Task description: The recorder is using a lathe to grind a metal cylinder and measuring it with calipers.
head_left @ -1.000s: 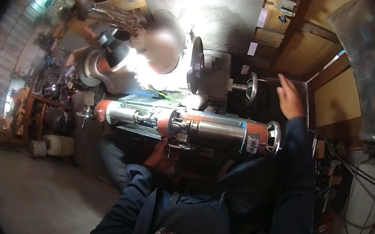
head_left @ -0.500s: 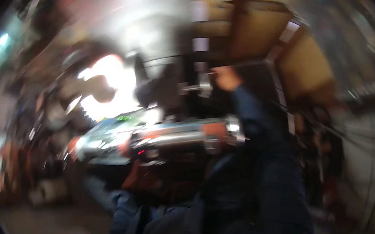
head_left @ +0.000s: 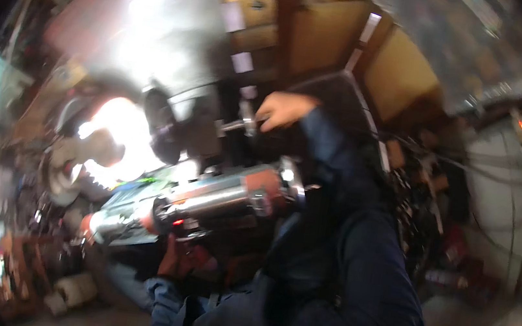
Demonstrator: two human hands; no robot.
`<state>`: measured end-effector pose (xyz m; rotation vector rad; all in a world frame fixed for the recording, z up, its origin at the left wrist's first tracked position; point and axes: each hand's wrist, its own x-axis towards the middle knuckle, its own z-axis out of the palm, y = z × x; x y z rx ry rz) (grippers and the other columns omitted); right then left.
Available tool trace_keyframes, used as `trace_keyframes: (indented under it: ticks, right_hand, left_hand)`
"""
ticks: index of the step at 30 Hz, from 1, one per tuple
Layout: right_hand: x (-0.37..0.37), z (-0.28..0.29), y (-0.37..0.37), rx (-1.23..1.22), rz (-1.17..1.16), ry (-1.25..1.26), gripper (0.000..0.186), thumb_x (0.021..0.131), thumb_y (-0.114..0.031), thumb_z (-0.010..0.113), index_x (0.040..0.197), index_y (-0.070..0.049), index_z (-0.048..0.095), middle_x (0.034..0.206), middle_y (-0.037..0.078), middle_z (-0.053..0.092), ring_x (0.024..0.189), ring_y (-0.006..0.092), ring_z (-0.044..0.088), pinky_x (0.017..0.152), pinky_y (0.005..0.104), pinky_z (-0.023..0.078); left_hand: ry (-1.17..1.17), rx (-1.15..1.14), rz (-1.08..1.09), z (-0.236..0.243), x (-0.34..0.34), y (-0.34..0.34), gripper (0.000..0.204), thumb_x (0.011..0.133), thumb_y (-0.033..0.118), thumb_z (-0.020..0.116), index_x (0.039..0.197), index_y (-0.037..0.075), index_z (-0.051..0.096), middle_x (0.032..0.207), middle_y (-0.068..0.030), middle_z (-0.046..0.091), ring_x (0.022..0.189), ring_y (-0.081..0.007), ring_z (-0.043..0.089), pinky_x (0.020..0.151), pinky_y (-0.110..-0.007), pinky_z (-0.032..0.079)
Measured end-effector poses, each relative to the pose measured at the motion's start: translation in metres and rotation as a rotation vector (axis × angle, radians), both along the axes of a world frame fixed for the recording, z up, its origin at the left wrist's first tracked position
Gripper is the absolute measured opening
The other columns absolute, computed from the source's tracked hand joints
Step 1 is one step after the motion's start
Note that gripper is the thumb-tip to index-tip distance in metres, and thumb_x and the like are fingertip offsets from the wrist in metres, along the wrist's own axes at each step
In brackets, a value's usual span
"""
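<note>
Across the middle of the view lies a long shiny metal cylinder with orange-red bands (head_left: 224, 201), tilted so that its right end sits higher than its left; it is the landmark for everything else. Above its right end, the right hand (head_left: 284, 109) is raised on a dark blue sleeve (head_left: 356, 240) and rests against a small metal handle on a grey machine (head_left: 243, 124); its fingers look curled around that handle, though the blur keeps the grip from being sure. Below the cylinder's left half, the left hand (head_left: 187, 261) reaches up from underneath in a reddish glove, close under the cylinder's dark fittings; whether its fingers are spread or pressed together cannot be told. Left of the cylinder a bright glare (head_left: 118, 135) washes out the background. Behind the cylinder's right end stand brown wooden panels (head_left: 328, 41), and to the right hang dark tangled cables (head_left: 428, 183).
</note>
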<state>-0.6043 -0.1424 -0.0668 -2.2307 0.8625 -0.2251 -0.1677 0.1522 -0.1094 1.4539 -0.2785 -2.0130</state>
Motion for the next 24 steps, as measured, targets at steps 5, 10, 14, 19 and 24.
trace_keyframes:
  ticks: [5, 10, 14, 19, 24]
  right_hand:
    - [-0.001, -0.093, -0.001, -0.317, -0.563, 0.066, 0.028, 0.09, -0.024, 0.06, 0.1, 0.0, 0.069, 0.09, 0.024, 0.068, 0.085, 0.0404, 0.066, 0.076, 0.0455, 0.052]
    - [-0.025, -0.026, -0.004, -0.031, -0.634, -0.188, 0.019, 0.088, -0.016, 0.061, 0.098, -0.005, 0.072, 0.088, 0.017, 0.072, 0.085, 0.0237, 0.07, 0.072, 0.0372, 0.05]
    - [0.002, -0.009, 0.001, 0.156, -0.52, 0.023, 0.018, 0.087, -0.012, 0.059, 0.094, -0.002, 0.072, 0.087, 0.02, 0.071, 0.087, 0.0298, 0.069, 0.075, 0.0399, 0.051]
    - [-0.036, -0.122, -0.021, -0.472, -0.508, -0.127, 0.013, 0.084, -0.008, 0.059, 0.085, -0.002, 0.07, 0.071, 0.011, 0.066, 0.054, 0.0166, 0.06, 0.052, 0.0338, 0.048]
    - [-0.007, 0.014, 0.003, 0.654, -0.259, 0.104, 0.016, 0.093, -0.015, 0.057, 0.098, -0.004, 0.068, 0.071, 0.007, 0.063, 0.054, 0.0079, 0.054, 0.042, 0.0267, 0.041]
  left_hand:
    - [-0.39, -0.006, -0.292, -0.012, -0.009, -0.017, 0.064, 0.093, 0.06, 0.052, 0.127, 0.006, 0.052, 0.108, -0.0082, 0.066, 0.098, -0.0311, 0.062, 0.086, -0.04, 0.05]
    - [-0.811, -0.378, -0.468, 0.007, -0.061, -0.016, 0.052, 0.084, 0.03, 0.072, 0.125, 0.005, 0.051, 0.109, -0.0114, 0.061, 0.095, -0.0233, 0.062, 0.08, -0.038, 0.053]
    - [0.078, 0.151, -0.186, -0.004, -0.035, -0.002, 0.045, 0.082, 0.02, 0.063, 0.123, 0.008, 0.049, 0.11, -0.0076, 0.057, 0.091, -0.0143, 0.057, 0.07, -0.034, 0.051]
    - [0.619, 0.001, 0.139, -0.01, -0.084, -0.004, 0.053, 0.076, 0.017, 0.059, 0.126, 0.004, 0.048, 0.132, -0.0107, 0.05, 0.101, -0.0212, 0.054, 0.09, -0.041, 0.045]
    - [0.373, -0.064, 0.179, -0.04, -0.069, 0.006, 0.045, 0.083, 0.019, 0.062, 0.124, 0.007, 0.049, 0.123, -0.0134, 0.056, 0.119, -0.0272, 0.054, 0.093, -0.045, 0.046]
